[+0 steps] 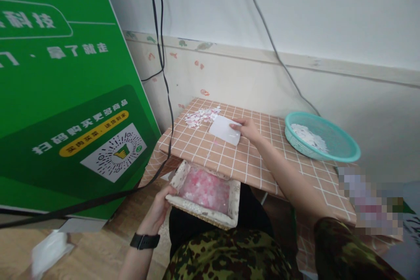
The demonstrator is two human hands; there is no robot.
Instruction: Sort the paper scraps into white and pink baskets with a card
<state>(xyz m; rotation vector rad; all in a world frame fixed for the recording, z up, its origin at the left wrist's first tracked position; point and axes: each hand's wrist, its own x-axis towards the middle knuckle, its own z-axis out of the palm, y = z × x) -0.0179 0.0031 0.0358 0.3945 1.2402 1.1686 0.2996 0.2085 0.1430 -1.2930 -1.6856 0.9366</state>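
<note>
My left hand (pixel 161 203), wearing a black wristband, grips the left rim of a cloth-lined woven basket (pixel 233 210). The basket is tilted over my lap, close against the table's front edge. Pink and white bits (pixel 205 189) fill it; their exact kind is hard to make out. Over the tabletop, my right hand (pixel 246 130) pinches the right side of a flat white paper sheet (pixel 225 130) between thumb and fingers. Beyond the sheet's left corner lies a loose pile of small white and pinkish paper scraps (pixel 201 117).
A brown checked cloth covers the table (pixel 259 162). At its right stands a teal plastic colander (pixel 341 142) holding white scraps (pixel 308 137). A green sign panel (pixel 75 78) rises on the left, with a black cable (pixel 167 96) hanging before it. A wall (pixel 249 83) closes the back.
</note>
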